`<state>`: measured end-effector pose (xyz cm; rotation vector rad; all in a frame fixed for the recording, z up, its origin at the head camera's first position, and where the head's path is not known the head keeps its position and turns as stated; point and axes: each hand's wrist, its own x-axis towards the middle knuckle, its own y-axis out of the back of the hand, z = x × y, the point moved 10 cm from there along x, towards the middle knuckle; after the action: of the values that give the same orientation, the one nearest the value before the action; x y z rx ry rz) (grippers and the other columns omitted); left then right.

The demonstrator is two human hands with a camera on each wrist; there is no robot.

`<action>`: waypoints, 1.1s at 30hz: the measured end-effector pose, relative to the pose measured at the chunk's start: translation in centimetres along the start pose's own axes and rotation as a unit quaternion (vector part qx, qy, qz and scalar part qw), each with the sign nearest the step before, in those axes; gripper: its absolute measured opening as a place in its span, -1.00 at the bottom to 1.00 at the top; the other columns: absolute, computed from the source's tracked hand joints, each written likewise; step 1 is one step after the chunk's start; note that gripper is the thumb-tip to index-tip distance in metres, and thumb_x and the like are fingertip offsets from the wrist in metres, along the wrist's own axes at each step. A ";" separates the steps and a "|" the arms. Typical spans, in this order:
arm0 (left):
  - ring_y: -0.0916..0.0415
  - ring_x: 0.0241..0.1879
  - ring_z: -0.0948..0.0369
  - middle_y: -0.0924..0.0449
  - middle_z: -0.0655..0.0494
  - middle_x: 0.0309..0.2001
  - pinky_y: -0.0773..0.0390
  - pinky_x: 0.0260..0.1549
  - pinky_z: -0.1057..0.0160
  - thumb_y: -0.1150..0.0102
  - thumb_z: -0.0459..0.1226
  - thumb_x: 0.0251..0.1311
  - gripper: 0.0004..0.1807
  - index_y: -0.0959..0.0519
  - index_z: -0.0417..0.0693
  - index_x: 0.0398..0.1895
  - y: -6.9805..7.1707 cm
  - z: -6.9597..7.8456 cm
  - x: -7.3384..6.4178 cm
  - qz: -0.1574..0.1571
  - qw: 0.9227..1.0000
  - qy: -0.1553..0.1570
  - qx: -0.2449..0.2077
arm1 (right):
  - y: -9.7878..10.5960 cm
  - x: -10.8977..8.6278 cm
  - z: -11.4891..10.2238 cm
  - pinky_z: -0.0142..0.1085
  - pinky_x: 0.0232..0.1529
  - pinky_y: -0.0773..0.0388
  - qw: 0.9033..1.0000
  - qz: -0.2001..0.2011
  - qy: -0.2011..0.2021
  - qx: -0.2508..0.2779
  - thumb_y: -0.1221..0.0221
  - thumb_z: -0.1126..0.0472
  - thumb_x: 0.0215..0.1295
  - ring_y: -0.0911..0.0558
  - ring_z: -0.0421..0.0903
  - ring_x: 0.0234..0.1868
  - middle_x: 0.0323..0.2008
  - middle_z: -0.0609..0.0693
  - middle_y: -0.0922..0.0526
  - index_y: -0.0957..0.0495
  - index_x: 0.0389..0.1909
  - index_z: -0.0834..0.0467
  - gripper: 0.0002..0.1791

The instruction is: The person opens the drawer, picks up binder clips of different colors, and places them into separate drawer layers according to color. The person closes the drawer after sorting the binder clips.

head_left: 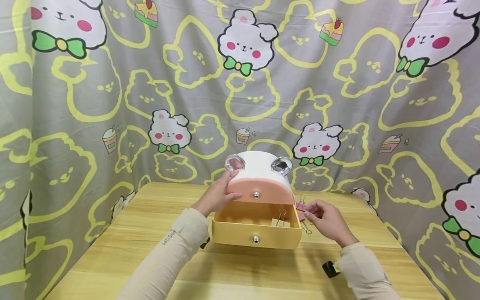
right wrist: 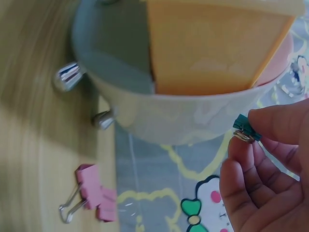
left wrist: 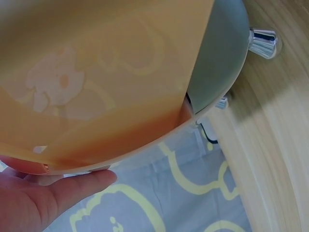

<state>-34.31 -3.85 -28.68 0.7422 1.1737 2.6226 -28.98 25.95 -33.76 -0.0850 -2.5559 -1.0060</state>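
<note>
A small desktop drawer box (head_left: 258,164) with a white top and two silvery ears stands on the table. Its yellow lower drawer (head_left: 256,236) is pulled out and holds a pale yellow binder clip (head_left: 280,223). My left hand (head_left: 216,195) rests on the box's left side, thumb extended across the front of the peach upper drawer (head_left: 271,191), other fingers near the ear. To the right of the box, my right hand (head_left: 329,218) pinches a small green binder clip (right wrist: 246,128) between thumb and fingers. Pink binder clips (right wrist: 90,186) lie beyond that hand on the table.
Black wrist gear (head_left: 331,269) shows at the right sleeve. The wooden table (head_left: 123,250) reaches back to a patterned grey curtain (head_left: 210,100), which also hangs at both sides. Silvery knobs (head_left: 256,239) stick out from the drawer fronts.
</note>
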 end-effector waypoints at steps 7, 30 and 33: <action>-0.44 -0.02 -0.02 -0.49 -0.13 0.04 -0.38 0.06 -0.03 -0.42 -0.15 0.08 -0.19 -0.24 -0.03 0.38 0.1 0.2 -0.1 0.003 1.000 -0.006 -0.001 | 0.2 0.3 -2.0 -0.32 -0.49 -0.48 1.000 0.001 0.010 0.009 -0.28 0.26 0.26 -0.53 -0.11 -0.49 -0.50 -0.02 -0.58 -0.57 -0.31 0.20 -0.90; -0.43 -0.02 -0.03 -0.49 -0.14 0.05 -0.38 0.06 -0.04 -0.40 -0.15 0.10 -0.21 -0.24 -0.06 0.36 0.1 0.2 -0.3 0.004 1.000 -0.006 0.001 | -0.6 0.6 -6.0 -0.30 -0.56 -0.52 0.995 -0.020 0.064 0.072 -0.28 0.35 0.24 -0.56 -0.07 -0.57 -0.52 0.00 -0.58 -0.54 -0.31 0.22 -0.91; -0.43 0.02 -0.03 -0.48 -0.14 0.09 -0.37 0.07 -0.04 -0.41 -0.16 0.09 -0.21 -0.25 -0.05 0.36 0.2 0.2 -0.3 0.009 1.000 -0.011 0.000 | -0.6 0.5 -6.3 -0.32 -0.56 -0.51 0.995 -0.018 0.067 0.071 -0.27 0.33 0.24 -0.55 -0.09 -0.58 -0.52 -0.03 -0.57 -0.55 -0.31 0.23 -0.91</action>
<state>-33.95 -4.00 -28.56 0.7830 1.1656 2.6225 -27.44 21.21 -29.75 0.0651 -2.5045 -0.8122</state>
